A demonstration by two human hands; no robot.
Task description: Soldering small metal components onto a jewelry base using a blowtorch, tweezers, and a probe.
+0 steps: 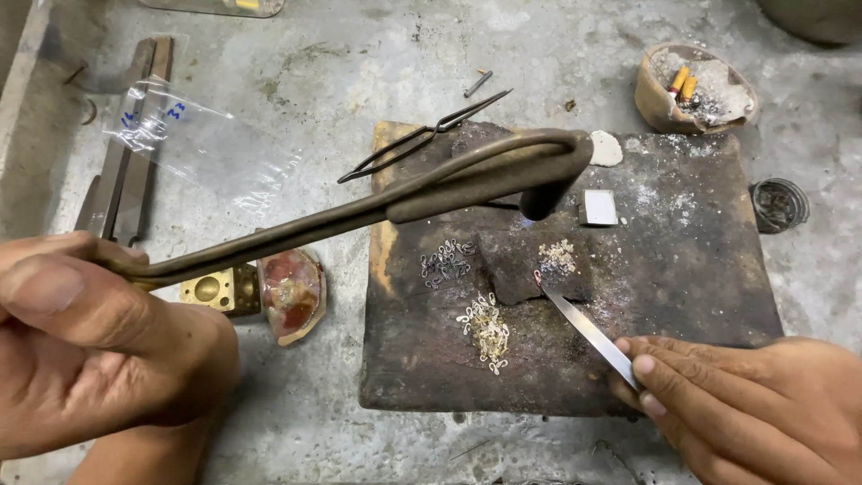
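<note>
- Clear plastic bag (193, 144), flat and crinkled, with small blue markings near its top corner, lying on the grey surface, upper left of the frame.

Grey stained concrete surface (359, 54); scorched dark block (700, 269) resting on it; even, soft light

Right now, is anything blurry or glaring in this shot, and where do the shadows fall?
Head view: light is soft and even, with no harsh glare. The left hand, close to the lens, looks slightly soft, while the charred block and tweezers in the right hand stay sharp. The torch casts a faint shadow on the block.
</note>
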